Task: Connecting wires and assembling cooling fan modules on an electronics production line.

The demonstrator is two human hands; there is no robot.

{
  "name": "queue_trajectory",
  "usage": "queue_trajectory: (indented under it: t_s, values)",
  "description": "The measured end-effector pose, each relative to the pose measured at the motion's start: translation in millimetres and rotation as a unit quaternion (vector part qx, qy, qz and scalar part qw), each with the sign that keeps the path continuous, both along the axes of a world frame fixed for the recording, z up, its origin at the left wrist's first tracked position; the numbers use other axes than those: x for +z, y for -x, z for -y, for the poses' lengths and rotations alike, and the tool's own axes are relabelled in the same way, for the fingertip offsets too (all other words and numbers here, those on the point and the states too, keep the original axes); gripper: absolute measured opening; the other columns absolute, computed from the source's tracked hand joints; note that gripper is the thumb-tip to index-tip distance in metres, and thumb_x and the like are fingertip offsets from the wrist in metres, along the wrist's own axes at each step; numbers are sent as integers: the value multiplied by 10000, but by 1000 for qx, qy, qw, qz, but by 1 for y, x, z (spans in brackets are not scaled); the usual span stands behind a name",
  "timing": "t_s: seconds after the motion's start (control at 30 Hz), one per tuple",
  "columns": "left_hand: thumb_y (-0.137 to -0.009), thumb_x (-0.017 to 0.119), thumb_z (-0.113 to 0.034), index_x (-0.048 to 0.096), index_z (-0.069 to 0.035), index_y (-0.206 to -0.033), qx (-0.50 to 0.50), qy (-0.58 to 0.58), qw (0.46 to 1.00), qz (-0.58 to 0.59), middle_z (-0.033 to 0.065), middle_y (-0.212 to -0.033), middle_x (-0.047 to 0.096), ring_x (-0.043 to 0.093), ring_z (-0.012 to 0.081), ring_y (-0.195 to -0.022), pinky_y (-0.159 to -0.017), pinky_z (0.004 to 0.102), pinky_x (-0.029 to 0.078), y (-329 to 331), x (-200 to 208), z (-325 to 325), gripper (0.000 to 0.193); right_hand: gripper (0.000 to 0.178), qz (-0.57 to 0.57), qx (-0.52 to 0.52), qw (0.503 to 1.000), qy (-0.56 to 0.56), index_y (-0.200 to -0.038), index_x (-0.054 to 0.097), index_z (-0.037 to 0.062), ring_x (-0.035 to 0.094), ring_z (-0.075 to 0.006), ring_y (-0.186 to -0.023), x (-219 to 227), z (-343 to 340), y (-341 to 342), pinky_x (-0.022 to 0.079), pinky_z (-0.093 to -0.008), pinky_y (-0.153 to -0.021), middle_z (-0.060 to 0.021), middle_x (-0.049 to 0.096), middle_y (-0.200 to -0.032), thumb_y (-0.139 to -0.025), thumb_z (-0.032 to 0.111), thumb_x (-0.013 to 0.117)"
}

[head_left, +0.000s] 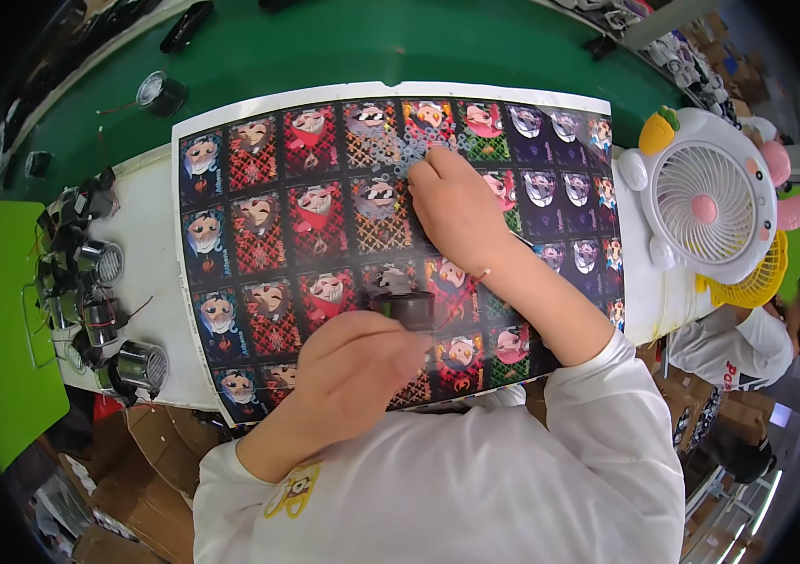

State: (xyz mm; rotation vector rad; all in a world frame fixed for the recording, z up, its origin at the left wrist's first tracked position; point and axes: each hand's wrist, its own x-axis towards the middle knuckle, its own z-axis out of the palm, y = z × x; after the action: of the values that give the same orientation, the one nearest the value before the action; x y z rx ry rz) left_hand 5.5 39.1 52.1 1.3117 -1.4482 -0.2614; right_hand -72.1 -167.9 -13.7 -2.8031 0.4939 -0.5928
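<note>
My left hand (353, 367) is closed around a small black fan (403, 305) over the picture sheet (259, 244) on the desk (151, 273); my right hand (456, 207) pinches among small silver rings (398, 150) farther up the sheet.

We see a glossy printed paper sheet (325, 235) covering the matt white table (151, 273). At nine o'clock lie shiny metal-and-black-plastic small motors (104, 310). At three o'clock stands a smooth white plastic fan (705, 211). Our sleeves (475, 479) look like soft matt white cloth.
</note>
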Motion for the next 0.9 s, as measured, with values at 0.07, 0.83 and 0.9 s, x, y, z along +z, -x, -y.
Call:
queue_trajectory:
  t_s: [0.07, 0.83, 0.9]
  values:
    - [-843, 607, 121, 625, 18, -1051, -42, -90, 987, -128, 150, -933, 678, 648, 229, -801, -727, 336, 538, 4, -1, 2, 233, 122, 1, -4, 1000, 20, -854, 536, 19, 559, -335, -839, -1, 2, 1, 491, -416, -719, -146, 505, -867, -789, 22, 639]
    - [-783, 694, 15, 650, 4, -981, 51, 9, 992, 113, 127, -912, 676, 662, 268, -754, -606, 351, 525, 16, -6, 31, 202, 288, 78, 45, 962, -257, -1007, 598, -3, 602, -274, -653, 116, -64, 76, 496, -364, -578, -127, 614, -834, -746, -109, 660]
    - [-789, 694, -3, 650, 5, -988, 37, 37, 987, 149, 120, -923, 679, 664, 269, -761, -626, 363, 530, 16, -8, 34, 204, 282, 68, 49, 958, -275, -1018, 598, -1, 605, -280, -647, 113, -61, 78, 494, -367, -575, -128, 616, -822, -761, -103, 655]
